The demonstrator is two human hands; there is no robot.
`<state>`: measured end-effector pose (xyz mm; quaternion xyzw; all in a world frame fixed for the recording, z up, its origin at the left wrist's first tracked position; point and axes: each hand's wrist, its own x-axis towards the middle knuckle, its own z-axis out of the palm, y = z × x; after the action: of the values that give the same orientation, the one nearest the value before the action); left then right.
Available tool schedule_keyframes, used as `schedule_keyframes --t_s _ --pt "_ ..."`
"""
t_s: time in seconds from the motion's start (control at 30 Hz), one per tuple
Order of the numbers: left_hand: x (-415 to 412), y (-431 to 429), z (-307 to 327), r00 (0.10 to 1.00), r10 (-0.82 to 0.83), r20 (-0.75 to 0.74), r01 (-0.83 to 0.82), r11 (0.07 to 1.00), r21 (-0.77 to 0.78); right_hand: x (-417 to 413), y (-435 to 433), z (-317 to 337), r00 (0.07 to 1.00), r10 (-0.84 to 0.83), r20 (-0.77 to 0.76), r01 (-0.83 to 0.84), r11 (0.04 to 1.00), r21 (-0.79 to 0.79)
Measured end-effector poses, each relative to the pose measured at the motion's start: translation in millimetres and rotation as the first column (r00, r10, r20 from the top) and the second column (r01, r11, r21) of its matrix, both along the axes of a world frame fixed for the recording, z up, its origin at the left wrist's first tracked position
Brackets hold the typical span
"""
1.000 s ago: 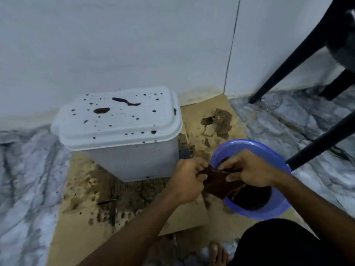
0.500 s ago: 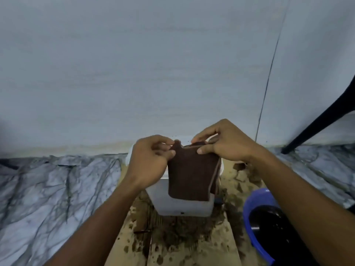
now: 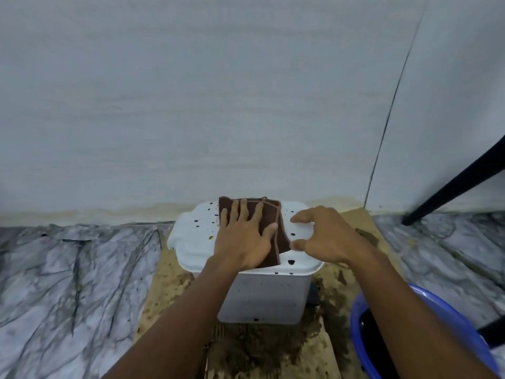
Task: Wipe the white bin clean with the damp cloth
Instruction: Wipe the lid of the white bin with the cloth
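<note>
The white bin [image 3: 262,294] stands on stained cardboard against the wall, its lid spotted with dark splashes. A folded brown damp cloth [image 3: 273,214] lies flat on the lid. My left hand [image 3: 243,236] presses on the cloth with its fingers spread straight. My right hand [image 3: 325,236] hovers just right of the cloth over the lid, its fingers loosely curved and holding nothing.
A blue basin [image 3: 442,337] with dark water sits at the lower right, partly behind my right arm. Black chair legs [image 3: 459,181] slant in from the right. Wet, dirty cardboard [image 3: 273,351] covers the marble floor [image 3: 68,283] under the bin.
Both hands lifted the cloth out of the basin, held it up stretched between them, then laid it on the lid. The right hand let go; the left now presses it flat.
</note>
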<state>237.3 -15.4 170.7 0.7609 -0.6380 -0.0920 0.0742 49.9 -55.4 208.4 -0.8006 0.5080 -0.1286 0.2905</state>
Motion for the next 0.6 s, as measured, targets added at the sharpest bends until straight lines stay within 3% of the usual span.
schedule_keyframes --t_s 0.17,0.33,0.6 --pt "-12.3 -17.0 0.4 0.996 -0.076 0.043 0.074 0.996 0.044 -6.1 -6.6 -7.8 0.999 0.015 -0.03 -0.015 1.0 0.0" --pt "-1.9 6.6 -7.2 0.98 -0.182 0.074 0.184 0.983 -0.02 -8.2 -9.9 -13.0 0.999 0.013 0.039 -0.015 0.999 0.034" --pt "48.1 14.2 -6.4 0.997 0.003 0.071 0.0 0.999 -0.04 -12.9 -2.7 -21.0 0.99 0.134 -0.039 -0.138 0.981 -0.133"
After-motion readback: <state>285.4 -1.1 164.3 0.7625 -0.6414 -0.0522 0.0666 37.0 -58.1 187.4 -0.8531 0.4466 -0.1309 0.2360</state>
